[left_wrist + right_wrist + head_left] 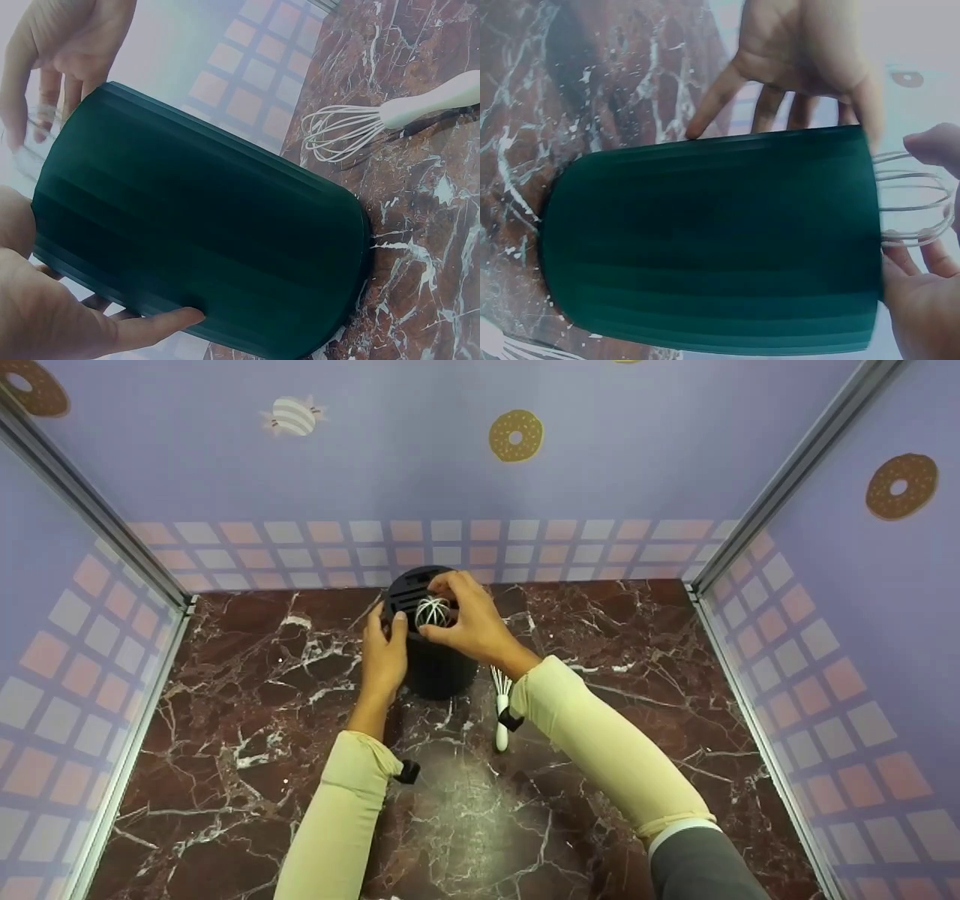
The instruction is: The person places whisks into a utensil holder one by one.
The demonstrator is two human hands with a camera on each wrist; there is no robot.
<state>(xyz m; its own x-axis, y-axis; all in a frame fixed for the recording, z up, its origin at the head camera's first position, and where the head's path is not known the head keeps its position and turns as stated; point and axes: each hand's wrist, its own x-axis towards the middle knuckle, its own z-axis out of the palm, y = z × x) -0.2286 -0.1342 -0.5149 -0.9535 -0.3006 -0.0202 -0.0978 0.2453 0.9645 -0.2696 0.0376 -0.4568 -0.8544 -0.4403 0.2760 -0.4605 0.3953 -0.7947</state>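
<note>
A dark cylindrical utensil holder (439,671) with a slotted top stands upright near the back wall; its ribbed side looks dark green in the wrist views. My left hand (386,652) grips its left side, thumb up by the rim. A whisk (433,613) sits in the holder's top opening, its wire loops pointing up and its handle hidden inside. Around those loops (913,208) curl the thumb and fingers of my right hand (480,622). Another whisk (427,105) with a white handle lies on the counter to the right of the holder, partly under my right forearm in the head view.
The dark red marbled counter (300,750) is enclosed by a patterned back wall (375,457) and side walls with metal edge strips (709,562). Both forearms wear pale sleeve covers (334,810), with small black wrist devices (407,772).
</note>
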